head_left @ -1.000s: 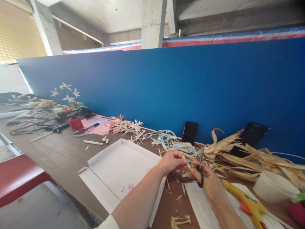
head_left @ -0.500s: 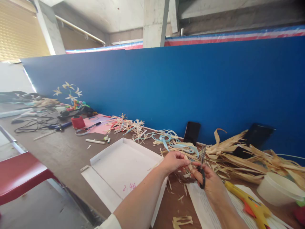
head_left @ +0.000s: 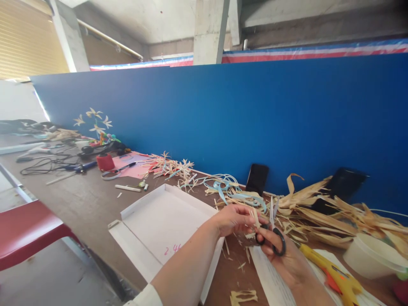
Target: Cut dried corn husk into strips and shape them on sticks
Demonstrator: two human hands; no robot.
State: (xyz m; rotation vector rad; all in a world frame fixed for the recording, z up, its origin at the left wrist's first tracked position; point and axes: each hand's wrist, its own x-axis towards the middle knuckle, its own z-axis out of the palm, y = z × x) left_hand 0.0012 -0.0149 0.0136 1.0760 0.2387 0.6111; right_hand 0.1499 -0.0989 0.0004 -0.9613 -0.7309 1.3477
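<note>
My left hand [head_left: 234, 219] is closed in a pinch on a short, pale strip of dried husk [head_left: 256, 217] that stands up between the fingers. Close against it, my right hand [head_left: 279, 255] grips black-handled scissors [head_left: 274, 227], their blades pointing up and parted. Fingertips of both hands meet near the strip's lower end. Beneath and around them lie small pale scraps [head_left: 241, 266] on the brown table. A larger heap of dried husks [head_left: 306, 208] spreads behind and to the right of the scissors.
A shallow white box lid [head_left: 159, 221] lies left of my hands. To the right are a yellow glue gun [head_left: 334, 272] on papers and a white tub [head_left: 372, 255]. A phone [head_left: 256, 178] leans on the blue partition [head_left: 207, 114]. Husk flowers [head_left: 183, 169] lie behind the lid.
The scissors' blades have parted and their handles have spread in my right hand. The husk strip now stands more upright between my left fingers.
</note>
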